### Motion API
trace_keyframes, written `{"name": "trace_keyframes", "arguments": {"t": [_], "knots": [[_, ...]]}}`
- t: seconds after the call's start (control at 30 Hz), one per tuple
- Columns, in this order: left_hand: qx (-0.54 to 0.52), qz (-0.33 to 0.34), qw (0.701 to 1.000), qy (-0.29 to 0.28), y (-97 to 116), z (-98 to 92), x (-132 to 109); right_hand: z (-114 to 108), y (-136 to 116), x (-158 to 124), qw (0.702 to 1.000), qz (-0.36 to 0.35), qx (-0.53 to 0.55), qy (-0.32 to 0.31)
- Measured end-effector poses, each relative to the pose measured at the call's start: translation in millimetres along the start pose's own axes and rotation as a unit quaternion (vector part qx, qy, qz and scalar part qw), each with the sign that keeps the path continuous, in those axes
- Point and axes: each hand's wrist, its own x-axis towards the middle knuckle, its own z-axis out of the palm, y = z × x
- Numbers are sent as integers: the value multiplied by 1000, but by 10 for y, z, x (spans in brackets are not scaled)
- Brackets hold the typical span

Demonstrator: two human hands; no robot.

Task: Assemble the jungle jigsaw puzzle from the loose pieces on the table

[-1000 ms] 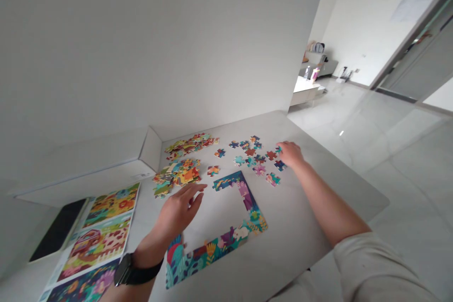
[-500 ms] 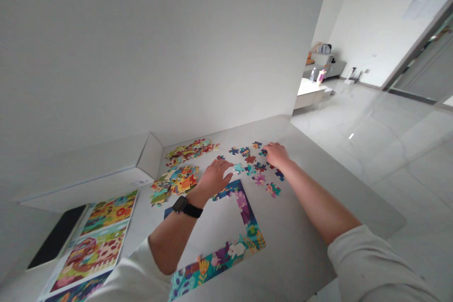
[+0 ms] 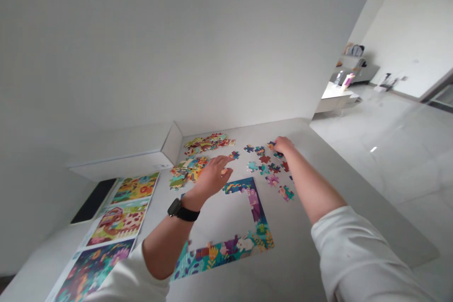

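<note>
Teal, purple and orange cardboard jigsaw border [image 3: 226, 251] lies on the pale grey table [image 3: 304, 250]. Its bottom run and right side are joined, a short stretch of the top reaches left from the corner, and a stub rises at the bottom left. The rest of the left side and the whole inner picture are still unbuilt. Loose jigsaw pieces [image 3: 264, 159] are scattered beyond the border, and 2 heaped piles of multicoloured pieces [image 3: 189, 171] sit further left. The person's left hand [image 3: 211, 177], with a black strap watch [image 3: 181, 212] on its wrist, hovers just beside the nearer pile, fingers blurred; a small orange bit at the fingertips may be a piece, so its grip cannot be told. The right hand [image 3: 284, 145] rests among the loose pieces, fingers curled down; whether it grasps one is hidden. A flat white cardboard box [image 3: 169, 148] stands near the table's far edge, its contents out of sight, beside printed picture sheets [image 3: 120, 222].
</note>
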Motion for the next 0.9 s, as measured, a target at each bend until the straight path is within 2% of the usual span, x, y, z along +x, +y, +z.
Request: {"name": "trace_keyframes", "arguments": {"t": [0.1, 0.2, 0.27, 0.33, 0.43, 0.5, 0.6, 0.7, 0.8, 0.9], "knots": [[-30, -33, 998, 46, -93, -310, -346, 16, 34, -53, 998, 44, 35, 10], [-76, -91, 989, 88, -188, -547, -694, 48, 69, -181, 986, 26, 145, 74], [-128, -140, 975, 117, -245, -642, -873, 62, 35, -321, 961, 12, 249, 116], [-190, -182, 953, 150, -284, -687, -986, 63, -75, -516, 922, -18, 365, 129], [-263, -216, 919, 197, -279, -667, -1052, 58, -371, -898, 861, -98, 493, 82], [-294, -225, 905, 211, -235, -600, -1076, 85, -615, -1176, 838, -149, 523, 34], [-334, -234, 890, 203, -160, -444, -1149, 242, -962, -1543, 822, -195, 534, -23], [-362, -264, 873, 193, -154, -298, -1253, 545, -1201, -1796, 806, -207, 553, -53], [-352, -274, 878, 173, -224, -247, -1317, 868, -1303, -1950, 799, -206, 560, -75], [-345, -287, 876, 179, -293, -266, -1322, 1057, -1327, -2042, 809, -216, 537, -104]]}}
